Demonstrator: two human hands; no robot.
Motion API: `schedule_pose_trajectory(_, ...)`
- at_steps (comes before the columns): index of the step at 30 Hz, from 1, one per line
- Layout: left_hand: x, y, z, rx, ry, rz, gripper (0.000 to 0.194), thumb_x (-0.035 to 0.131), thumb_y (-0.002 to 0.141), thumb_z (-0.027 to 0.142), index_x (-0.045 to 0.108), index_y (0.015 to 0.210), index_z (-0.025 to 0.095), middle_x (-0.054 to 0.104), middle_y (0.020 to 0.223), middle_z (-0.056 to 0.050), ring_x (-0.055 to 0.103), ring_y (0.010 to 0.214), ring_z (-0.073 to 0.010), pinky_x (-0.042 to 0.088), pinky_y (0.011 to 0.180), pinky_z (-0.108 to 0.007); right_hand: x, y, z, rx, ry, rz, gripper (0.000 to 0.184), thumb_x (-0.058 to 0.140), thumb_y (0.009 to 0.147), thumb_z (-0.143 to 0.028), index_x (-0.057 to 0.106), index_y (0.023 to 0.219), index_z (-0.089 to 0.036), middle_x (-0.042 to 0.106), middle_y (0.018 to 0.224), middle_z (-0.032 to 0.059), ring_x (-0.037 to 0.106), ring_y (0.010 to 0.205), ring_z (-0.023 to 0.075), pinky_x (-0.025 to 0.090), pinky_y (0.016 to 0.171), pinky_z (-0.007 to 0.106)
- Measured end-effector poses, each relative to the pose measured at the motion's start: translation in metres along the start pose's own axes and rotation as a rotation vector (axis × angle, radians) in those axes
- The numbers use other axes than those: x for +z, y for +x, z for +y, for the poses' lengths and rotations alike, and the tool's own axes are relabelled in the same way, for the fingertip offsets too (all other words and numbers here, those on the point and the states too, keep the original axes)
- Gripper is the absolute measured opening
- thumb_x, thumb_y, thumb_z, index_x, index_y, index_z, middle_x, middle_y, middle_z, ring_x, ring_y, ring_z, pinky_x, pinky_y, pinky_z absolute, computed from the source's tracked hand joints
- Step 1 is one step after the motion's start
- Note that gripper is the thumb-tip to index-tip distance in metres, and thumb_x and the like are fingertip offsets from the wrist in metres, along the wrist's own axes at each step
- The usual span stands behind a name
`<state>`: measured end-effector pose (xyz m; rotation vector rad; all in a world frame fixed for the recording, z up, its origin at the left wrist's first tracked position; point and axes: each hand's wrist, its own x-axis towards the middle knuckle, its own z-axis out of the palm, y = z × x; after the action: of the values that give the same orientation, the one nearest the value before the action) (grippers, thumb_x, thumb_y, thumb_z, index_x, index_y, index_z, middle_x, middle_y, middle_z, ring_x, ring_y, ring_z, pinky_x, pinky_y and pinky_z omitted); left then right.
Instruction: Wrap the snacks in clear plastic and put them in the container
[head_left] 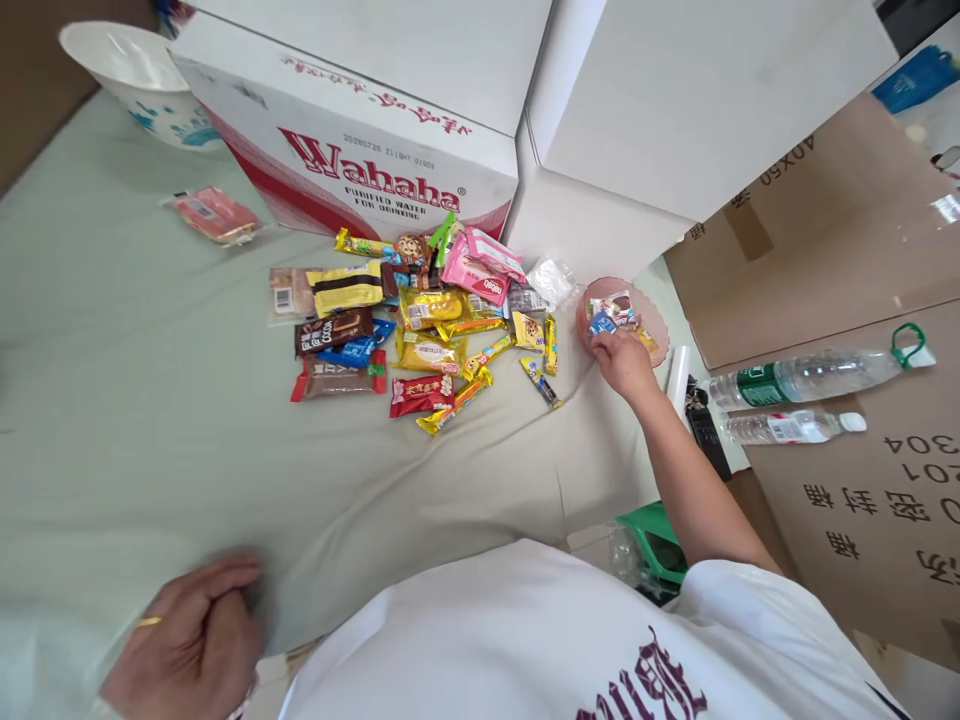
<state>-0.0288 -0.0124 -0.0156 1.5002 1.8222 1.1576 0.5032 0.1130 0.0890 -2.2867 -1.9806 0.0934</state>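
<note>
The right hand (624,365), nearer the pink dish (660,318), pinches a blue snack packet (601,323) over its left part, while the left hand (191,635), far left of it, curls up, nothing showing inside.

Snacks (431,355) left of dish (660,325), before carton (360,150).

White carton (360,165): front panel reads “Wahaha®” and, beneath it, “PURIFIED WATER FOR DRINKING”; a printed code above is only partly legible. Just before the carton, a pink wrapper (471,278) bears “nabati”; farther before it, a brown wrapper (330,333), “COCOA”. Well right of the carton, brown cardboard (825,235) shows, inverted, “40X50”, “304” and “201”.
</note>
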Motion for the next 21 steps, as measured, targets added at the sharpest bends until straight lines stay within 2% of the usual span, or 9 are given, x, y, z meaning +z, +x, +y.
schedule_pose_trajectory(3,0.002,0.002,0.005,0.085,0.121,0.005,0.013,0.055,0.069,0.030,0.065,0.070,0.037,0.069,0.077,0.007,0.067,0.073,-0.0258,0.055,0.075,-0.046,-0.010,0.025,-0.017,0.024,-0.024,0.015,0.025,0.054,0.091,-0.027,0.078,0.097,-0.020,0.071,0.094,0.0106,0.061,0.092,0.0282,0.045,0.085,0.038)
schedule_pose_trajectory(7,0.004,0.004,-0.003,0.134,0.173,0.022,0.014,0.055,0.075,0.029,0.066,0.073,0.038,0.071,0.079,0.010,0.070,0.077,-0.0247,0.057,0.074,-0.044,-0.010,0.070,-0.050,-0.105,-0.038,0.083,0.039,0.054,0.092,-0.018,0.070,0.127,-0.021,0.061,0.135,0.0140,0.059,0.113,0.0302,0.046,0.088,0.038)
schedule_pose_trajectory(9,0.002,0.002,-0.008,0.188,0.168,0.055,0.015,0.056,0.077,0.027,0.067,0.073,0.036,0.072,0.078,0.010,0.070,0.075,-0.0226,0.057,0.070,-0.040,-0.006,0.087,-0.060,-0.125,-0.034,0.044,0.033,0.055,0.089,-0.013,0.073,0.116,-0.018,0.060,0.138,0.0158,0.057,0.116,0.0313,0.046,0.089,0.039)
schedule_pose_trajectory(11,-0.001,-0.003,-0.008,0.218,0.146,0.075,0.016,0.056,0.079,0.024,0.068,0.073,0.033,0.072,0.079,0.009,0.071,0.074,-0.0205,0.056,0.068,-0.037,-0.004,0.093,-0.063,-0.103,0.059,0.084,0.021,0.056,0.089,-0.013,0.074,0.099,-0.015,0.067,0.124,0.0161,0.058,0.111,0.0301,0.045,0.090,0.039)
schedule_pose_trajectory(13,-0.005,-0.011,-0.002,0.215,0.104,0.074,0.016,0.057,0.081,0.022,0.069,0.073,0.029,0.073,0.080,0.006,0.071,0.075,-0.0191,0.056,0.070,-0.034,-0.004,0.082,-0.064,-0.057,0.297,0.202,0.011,0.062,0.088,-0.019,0.072,0.091,-0.016,0.071,0.100,0.0110,0.060,0.096,0.0249,0.046,0.085,0.037)
schedule_pose_trajectory(15,-0.004,-0.020,0.012,0.182,0.048,0.021,0.013,0.059,0.083,0.020,0.070,0.078,0.026,0.073,0.083,0.002,0.070,0.077,-0.0183,0.055,0.072,-0.032,-0.002,0.054,-0.070,0.018,0.686,0.250,0.011,0.070,0.086,-0.030,0.069,0.086,-0.019,0.065,0.079,0.0026,0.055,0.073,0.0173,0.045,0.069,0.030)
schedule_pose_trajectory(16,-0.001,-0.024,0.021,0.164,0.010,-0.021,0.011,0.061,0.084,0.020,0.070,0.083,0.024,0.072,0.085,0.000,0.069,0.077,-0.0179,0.055,0.071,-0.030,0.000,0.036,-0.076,0.073,0.919,0.202,0.017,0.074,0.084,-0.036,0.067,0.084,-0.020,0.060,0.072,-0.0007,0.047,0.062,0.0138,0.040,0.059,0.027)
schedule_pose_trajectory(18,0.010,-0.027,0.043,0.132,-0.095,-0.141,0.012,0.063,0.087,0.021,0.070,0.097,0.023,0.070,0.090,-0.002,0.067,0.077,-0.0166,0.054,0.068,-0.028,0.009,-0.005,-0.094,0.185,1.345,-0.053,0.028,0.080,0.079,-0.044,0.063,0.079,-0.021,0.050,0.064,-0.0043,0.034,0.053,0.0094,0.029,0.047,0.022)
schedule_pose_trajectory(21,0.037,-0.020,0.074,0.161,-0.265,-0.297,0.009,0.061,0.093,0.024,0.068,0.099,0.022,0.068,0.092,-0.005,0.064,0.078,-0.0155,0.053,0.068,-0.027,0.030,-0.060,-0.127,0.353,1.698,-0.389,0.032,0.087,0.073,-0.040,0.060,0.074,-0.021,0.041,0.060,-0.0066,0.029,0.050,0.0072,0.024,0.041,0.018)
